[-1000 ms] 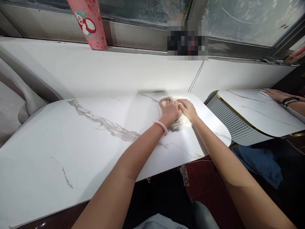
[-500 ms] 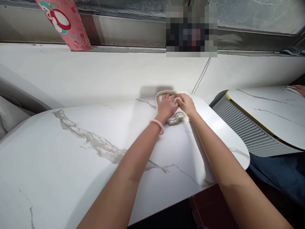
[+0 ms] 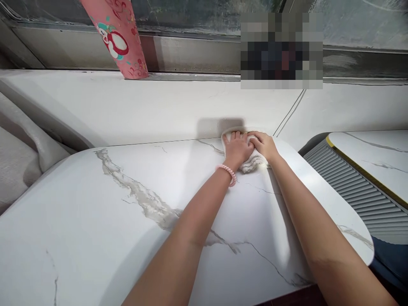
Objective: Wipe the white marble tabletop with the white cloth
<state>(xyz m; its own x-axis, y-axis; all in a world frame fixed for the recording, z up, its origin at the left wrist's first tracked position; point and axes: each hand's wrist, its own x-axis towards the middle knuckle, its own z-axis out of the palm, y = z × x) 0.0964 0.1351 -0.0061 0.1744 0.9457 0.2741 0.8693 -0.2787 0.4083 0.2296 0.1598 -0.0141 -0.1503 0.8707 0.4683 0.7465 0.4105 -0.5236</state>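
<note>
A white cloth [image 3: 253, 163] lies bunched on the white marble-patterned table [image 3: 105, 238], close to the wall at the far edge. My left hand [image 3: 238, 148] presses flat on top of it, fingers stretched out and spread, with a pink coil band [image 3: 231, 175] around the wrist. Beside it, my right hand [image 3: 266, 146] curls its fingers over the cloth's right side. The thumbs of both hands come close together over the cloth. Part of the cloth is hidden beneath the hands.
A pink patterned cylinder [image 3: 119, 42] leans on the window ledge [image 3: 191, 77]. At right stands a second marble-patterned table [image 3: 376, 157] with a ribbed side. Pale fabric [image 3: 19, 157] hangs or lies at left. Dark blue cloth [image 3: 387, 259] shows at lower right.
The view has shifted, so everything sits farther right and lower. Another person's hand at the far right has left the picture. Both my hands stay on the cloth at about the same spot.
</note>
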